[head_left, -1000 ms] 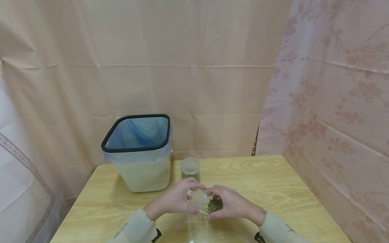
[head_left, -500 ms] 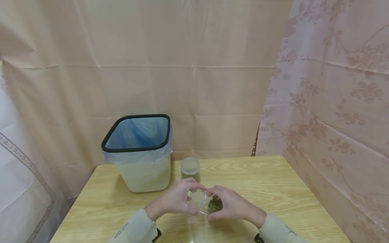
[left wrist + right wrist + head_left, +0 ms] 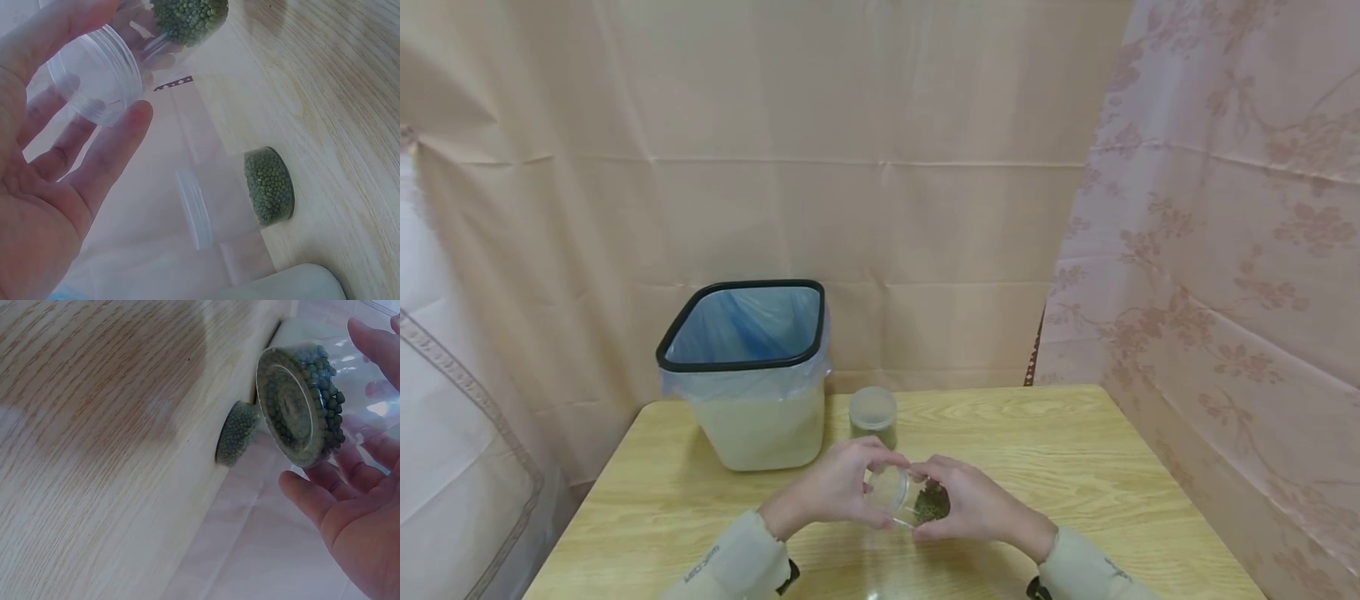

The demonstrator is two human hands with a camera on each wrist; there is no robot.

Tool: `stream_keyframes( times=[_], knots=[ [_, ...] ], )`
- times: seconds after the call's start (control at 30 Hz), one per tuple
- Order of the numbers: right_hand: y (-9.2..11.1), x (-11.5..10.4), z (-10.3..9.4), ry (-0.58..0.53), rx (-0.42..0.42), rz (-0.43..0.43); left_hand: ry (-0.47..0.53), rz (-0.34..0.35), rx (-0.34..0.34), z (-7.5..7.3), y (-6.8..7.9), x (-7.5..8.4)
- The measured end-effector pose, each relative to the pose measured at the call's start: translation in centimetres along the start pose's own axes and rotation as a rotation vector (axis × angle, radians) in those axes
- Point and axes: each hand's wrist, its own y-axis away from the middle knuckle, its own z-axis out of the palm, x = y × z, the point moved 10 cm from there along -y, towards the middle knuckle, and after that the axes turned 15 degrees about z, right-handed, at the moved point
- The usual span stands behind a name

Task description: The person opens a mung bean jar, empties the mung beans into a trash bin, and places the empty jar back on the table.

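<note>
A clear plastic jar lies tilted on its side between my hands, just above the table. Small green grains, like mung beans, gather at its base. My left hand grips the clear screw lid at the mouth end, thumb and fingers round its rim. At the other end, my right hand holds the jar body with thumb and fingers round its side. Whether the lid is loosened, I cannot tell. A second clear jar, lidded and holding similar grains, stands upright just beyond the hands.
A pale bin with a black rim and a bluish liner bag stands on the wooden table at the back left. Beige curtains hang behind, and a pink floral one runs along the right side.
The head view has shifted very slightly. Both hands keep the same hold on the jar and its lid, and the second jar and bin stay where they were.
</note>
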Motion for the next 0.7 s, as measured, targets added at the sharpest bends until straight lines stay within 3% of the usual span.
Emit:
stream_keyframes(
  times=[0.4,0.7],
  knots=[
    [0.5,0.3,-0.4,0.021,0.017,-0.005,-0.162,0.046,-0.052,0.3,-0.7,1.0],
    [0.0,0.0,-0.7,0.047,0.049,-0.024,-0.180,0.037,-0.004,-0.3,-0.5,0.9]
  ],
)
